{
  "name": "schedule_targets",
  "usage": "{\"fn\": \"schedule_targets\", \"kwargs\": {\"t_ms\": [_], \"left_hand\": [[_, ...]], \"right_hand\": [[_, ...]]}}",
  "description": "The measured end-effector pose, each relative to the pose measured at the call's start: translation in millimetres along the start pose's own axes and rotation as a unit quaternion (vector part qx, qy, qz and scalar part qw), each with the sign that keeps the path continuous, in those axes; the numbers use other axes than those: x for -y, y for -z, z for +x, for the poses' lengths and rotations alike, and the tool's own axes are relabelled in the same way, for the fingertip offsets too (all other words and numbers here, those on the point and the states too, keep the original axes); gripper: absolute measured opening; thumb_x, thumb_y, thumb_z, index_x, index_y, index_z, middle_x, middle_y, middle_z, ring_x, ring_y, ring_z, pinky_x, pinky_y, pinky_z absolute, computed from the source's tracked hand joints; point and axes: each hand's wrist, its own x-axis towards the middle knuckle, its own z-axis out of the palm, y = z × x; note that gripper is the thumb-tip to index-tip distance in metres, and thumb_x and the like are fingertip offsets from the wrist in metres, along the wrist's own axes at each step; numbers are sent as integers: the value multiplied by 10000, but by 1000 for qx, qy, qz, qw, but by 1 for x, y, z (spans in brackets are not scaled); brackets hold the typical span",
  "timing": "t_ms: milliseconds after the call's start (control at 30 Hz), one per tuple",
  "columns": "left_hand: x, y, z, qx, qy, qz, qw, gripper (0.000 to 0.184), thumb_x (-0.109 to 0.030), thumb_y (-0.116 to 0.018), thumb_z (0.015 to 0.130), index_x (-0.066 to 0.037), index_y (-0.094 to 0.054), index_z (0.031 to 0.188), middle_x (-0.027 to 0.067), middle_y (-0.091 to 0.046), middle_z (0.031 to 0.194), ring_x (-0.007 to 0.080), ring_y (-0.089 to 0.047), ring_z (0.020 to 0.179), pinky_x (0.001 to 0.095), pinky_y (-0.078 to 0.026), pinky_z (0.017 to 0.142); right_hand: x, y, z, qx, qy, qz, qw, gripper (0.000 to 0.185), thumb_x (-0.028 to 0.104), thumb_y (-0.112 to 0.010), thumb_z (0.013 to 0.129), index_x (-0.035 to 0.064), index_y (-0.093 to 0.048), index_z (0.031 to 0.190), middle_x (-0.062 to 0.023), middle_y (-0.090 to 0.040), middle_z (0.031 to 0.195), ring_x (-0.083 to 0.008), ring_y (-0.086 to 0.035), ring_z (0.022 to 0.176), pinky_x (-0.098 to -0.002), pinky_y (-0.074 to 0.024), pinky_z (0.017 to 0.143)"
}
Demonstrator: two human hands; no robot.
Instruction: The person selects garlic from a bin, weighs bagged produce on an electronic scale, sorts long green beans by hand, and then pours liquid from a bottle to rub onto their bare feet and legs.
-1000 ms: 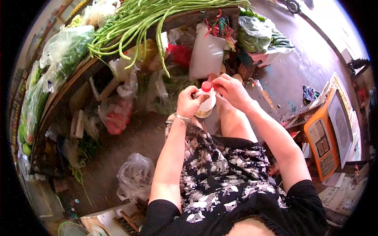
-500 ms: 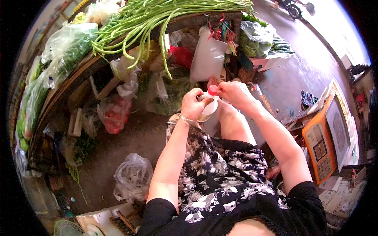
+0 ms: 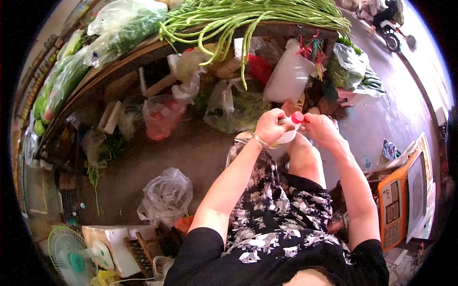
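A white plastic bottle with a red cap [image 3: 297,117] is held above my lap, tilted a little to the right. My left hand [image 3: 273,127] is closed round the bottle's upper part, with a bracelet at the wrist. At the right side of the red cap, the fingers of my right hand [image 3: 323,129] are pressed together; whatever they pinch is too small to make out. The lower part of the bottle [image 3: 285,139] shows between my left hand and my knee.
Long green beans [image 3: 257,16] hang over a wooden stand's edge. Bagged vegetables [image 3: 129,33] lie at the left. An orange scale [image 3: 392,209] stands at the right, a green fan [image 3: 74,257] at the lower left. A crumpled clear bag [image 3: 167,195] lies on the floor.
The view has swung left, so the surroundings and my hands appear further right. The fan shows more fully. My left hand still grips the bottle, and my right fingers stay beside the cap.
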Motion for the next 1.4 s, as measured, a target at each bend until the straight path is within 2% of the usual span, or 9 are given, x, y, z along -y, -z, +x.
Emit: {"fn": "schedule_targets", "kwargs": {"t_ms": [200,400,600,733,933,1167,1233,1300,1400], "left_hand": [[-3,0,0,37,24,-9,999,312,-213,-797,657,-24,-586,790,126,-588,748,228,-571,682,339,-469,651],[-1,0,0,25,3,-5,1000,218,-106,-773,709,-14,-577,739,24,-574,676,99,-516,633,265,-447,589],[-7,-4,1,40,27,-31,998,240,-124,-804,677,-18,-599,739,34,-575,680,110,-530,637,278,-439,586],[-1,-6,0,37,10,-13,999,220,-117,-791,698,-20,-597,736,13,-573,673,91,-521,628,262,-436,572],[-2,-6,0,35,37,-36,998,240,-139,-797,678,-14,-597,723,34,-559,667,107,-515,620,274,-424,570],[-8,-6,1,33,-12,-4,999,202,-90,-776,718,-26,-588,751,-7,-581,696,81,-515,648,253,-442,590],[-11,-7,0,28,30,2,999,205,-103,-774,719,-21,-589,750,11,-561,674,90,-511,641,254,-439,593],[-8,-7,2,19,7,9,1000,208,-114,-772,716,-21,-588,744,19,-565,679,97,-512,636,261,-436,589],[-15,-3,0,25,35,19,999,278,-198,-786,687,-21,-591,774,99,-612,747,175,-574,676,316,-471,641]], "right_hand": [[-12,9,-4,38,-41,36,998,352,378,-522,901,45,-629,874,-214,-628,862,-391,-607,817,-450,-466,697],[-19,13,-19,-97,76,220,968,560,107,-691,794,66,-464,1305,-114,-656,921,-238,-643,846,-339,-505,761],[-26,4,-18,-97,85,232,964,213,142,-627,842,35,-632,1026,-112,-654,863,-265,-643,831,-341,-503,760],[-17,10,-23,-56,-4,189,980,180,123,-600,843,36,-609,1000,-143,-650,903,-327,-614,856,-403,-486,781],[-30,-4,-18,-142,95,284,943,194,218,-616,846,40,-593,919,-155,-638,884,-349,-606,834,-427,-473,720],[-22,1,-19,-95,30,170,980,273,196,-602,855,33,-598,1074,-156,-633,997,-327,-611,926,-386,-488,801],[-27,-14,-16,-156,58,269,949,261,184,-616,819,1,-617,1004,-152,-638,999,-328,-610,935,-386,-493,803],[-24,-6,-12,-104,76,105,986,247,121,-609,733,39,-656,961,-152,-656,927,-327,-630,884,-363,-509,770],[-22,-14,-12,-153,56,224,961,129,65,-620,810,8,-635,925,-163,-648,843,-275,-633,799,-346,-500,720]]}}
